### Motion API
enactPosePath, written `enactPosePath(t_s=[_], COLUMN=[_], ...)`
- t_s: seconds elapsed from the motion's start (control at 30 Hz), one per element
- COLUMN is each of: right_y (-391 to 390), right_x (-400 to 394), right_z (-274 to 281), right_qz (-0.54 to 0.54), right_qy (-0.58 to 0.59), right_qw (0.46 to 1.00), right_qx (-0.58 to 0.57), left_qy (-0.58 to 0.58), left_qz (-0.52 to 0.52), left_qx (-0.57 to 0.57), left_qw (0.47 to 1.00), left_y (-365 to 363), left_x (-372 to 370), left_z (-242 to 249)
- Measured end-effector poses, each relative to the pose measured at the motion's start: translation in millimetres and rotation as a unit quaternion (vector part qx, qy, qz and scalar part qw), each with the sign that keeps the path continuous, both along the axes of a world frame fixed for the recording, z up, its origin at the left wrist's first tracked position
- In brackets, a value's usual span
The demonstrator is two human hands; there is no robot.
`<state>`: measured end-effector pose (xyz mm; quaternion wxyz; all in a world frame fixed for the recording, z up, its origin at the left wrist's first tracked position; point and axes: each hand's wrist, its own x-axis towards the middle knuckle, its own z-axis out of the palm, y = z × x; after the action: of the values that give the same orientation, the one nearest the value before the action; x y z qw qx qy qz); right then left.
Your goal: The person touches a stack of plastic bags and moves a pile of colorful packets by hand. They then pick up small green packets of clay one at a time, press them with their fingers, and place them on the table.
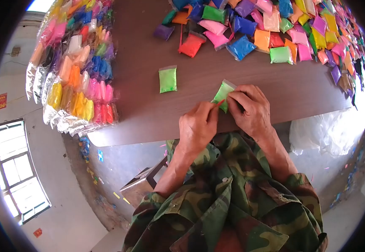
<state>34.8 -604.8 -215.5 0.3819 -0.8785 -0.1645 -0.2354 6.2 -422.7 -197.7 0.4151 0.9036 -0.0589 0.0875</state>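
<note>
A small clear packet of light green material (223, 91) lies tilted at the table's near edge, between my two hands. My right hand (252, 107) pinches its right side with thumb and fingers. My left hand (197, 126) is closed at the packet's lower left, with a thin red-orange strip (220, 103) sticking out from its fingertips across the packet. Whether the left fingers also grip the packet is hidden. A second light green packet (168, 79) lies flat on the table, up and to the left.
A large heap of colourful packets (270, 38) covers the back right of the brown table (136, 71). Stacked clear bags of coloured packets (77, 75) stand along the left edge. Below the table are a stool (140, 185) and a white plastic bag (321, 132).
</note>
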Motion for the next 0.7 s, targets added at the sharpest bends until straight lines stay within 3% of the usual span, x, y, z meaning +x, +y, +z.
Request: enactPosePath(t_s=[0.2, 0.4, 0.63, 0.7], right_y=[1.7, 1.5, 1.2, 1.1], right_x=[-0.1, 0.4, 1.0, 0.0], right_z=[0.2, -2.0, -1.4, -0.6], right_qz=[-0.008, -0.010, -0.009, -0.009], right_qy=[0.017, 0.008, 0.015, 0.029], right_qw=[1.000, 1.000, 1.000, 1.000], right_qx=[-0.003, 0.002, 0.001, -0.001], left_qy=[-0.021, -0.007, -0.011, -0.015], left_qz=[0.044, 0.012, 0.085, 0.081], left_qx=[0.065, -0.029, 0.072, 0.039], left_qw=[0.997, 0.999, 0.994, 0.996], left_y=[18.9, -0.1, 21.6, 25.0], left_x=[10.8, 0.2, 6.8, 6.3], left_z=[-6.4, -2.2, -13.2, -8.0])
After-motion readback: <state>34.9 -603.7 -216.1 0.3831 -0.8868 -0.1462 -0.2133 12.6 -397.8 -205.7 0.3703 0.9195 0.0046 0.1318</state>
